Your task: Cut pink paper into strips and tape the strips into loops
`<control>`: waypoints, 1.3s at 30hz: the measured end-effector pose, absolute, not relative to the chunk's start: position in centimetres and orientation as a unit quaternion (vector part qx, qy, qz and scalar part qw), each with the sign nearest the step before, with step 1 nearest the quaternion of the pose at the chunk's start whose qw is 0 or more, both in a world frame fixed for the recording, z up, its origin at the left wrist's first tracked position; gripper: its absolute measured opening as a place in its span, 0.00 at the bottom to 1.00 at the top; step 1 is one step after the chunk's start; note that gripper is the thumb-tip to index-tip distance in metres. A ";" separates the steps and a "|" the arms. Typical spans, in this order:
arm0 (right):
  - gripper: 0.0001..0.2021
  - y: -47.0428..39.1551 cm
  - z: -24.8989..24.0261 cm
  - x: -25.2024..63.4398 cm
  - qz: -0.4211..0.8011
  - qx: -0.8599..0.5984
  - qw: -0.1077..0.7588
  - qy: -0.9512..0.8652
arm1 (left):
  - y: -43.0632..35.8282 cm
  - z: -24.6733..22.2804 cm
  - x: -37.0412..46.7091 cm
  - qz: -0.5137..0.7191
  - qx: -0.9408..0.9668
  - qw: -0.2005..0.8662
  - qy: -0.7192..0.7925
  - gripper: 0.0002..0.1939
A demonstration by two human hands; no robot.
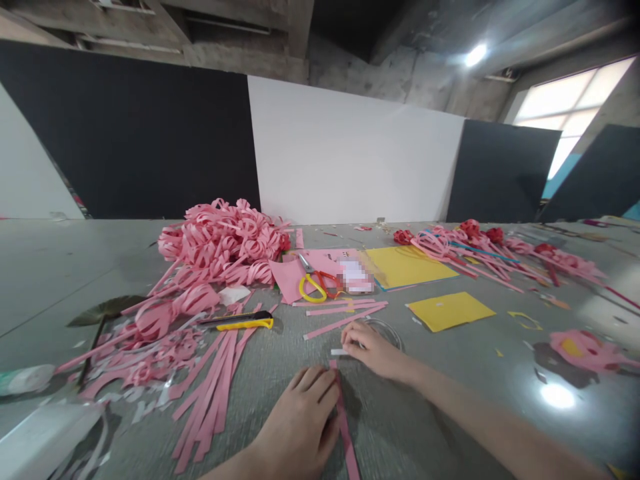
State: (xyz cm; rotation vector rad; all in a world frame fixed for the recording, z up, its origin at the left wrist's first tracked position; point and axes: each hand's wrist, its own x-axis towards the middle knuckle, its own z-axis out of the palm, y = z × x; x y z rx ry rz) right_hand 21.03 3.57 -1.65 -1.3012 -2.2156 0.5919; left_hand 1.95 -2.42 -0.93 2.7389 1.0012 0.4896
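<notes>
A pink paper strip (345, 427) lies lengthwise on the grey surface in front of me. Over its left edge rests my left hand (303, 417), fingers bent and close together, gripping the strip near its far end. My right hand (369, 347) is pinched on a short piece of white tape (340, 352), just beyond that end of the strip. Behind the right hand, a clear tape roll (393, 331) lies flat, partly hidden. Farther back are several loose pink strips (345, 311).
At left lie a yellow utility knife (245, 323), fanned pink strips (210, 400) and a heap of looped pink paper (220, 240). Yellow-handled scissors (313, 283) and a phone (356, 275) rest on pink paper. Yellow sheets (450, 311) and paper flowers (470, 243) are to the right.
</notes>
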 end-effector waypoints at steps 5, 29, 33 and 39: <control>0.06 3.1 -1.5 20.9 0.207 -0.473 0.225 -0.827 | -2.4 -1.0 2.0 0.157 0.926 0.085 0.333 0.16; 0.06 2.9 -1.1 20.6 0.182 -0.480 0.222 -0.829 | -2.2 -0.9 1.8 0.134 0.923 0.099 0.348 0.17; 0.07 2.9 -0.9 20.5 0.181 -0.484 0.219 -0.828 | -2.3 -1.0 1.8 0.131 0.924 0.103 0.345 0.18; 0.07 3.2 -1.3 20.5 0.167 -0.484 0.223 -0.830 | -2.0 -0.7 1.8 0.130 0.924 0.106 0.344 0.14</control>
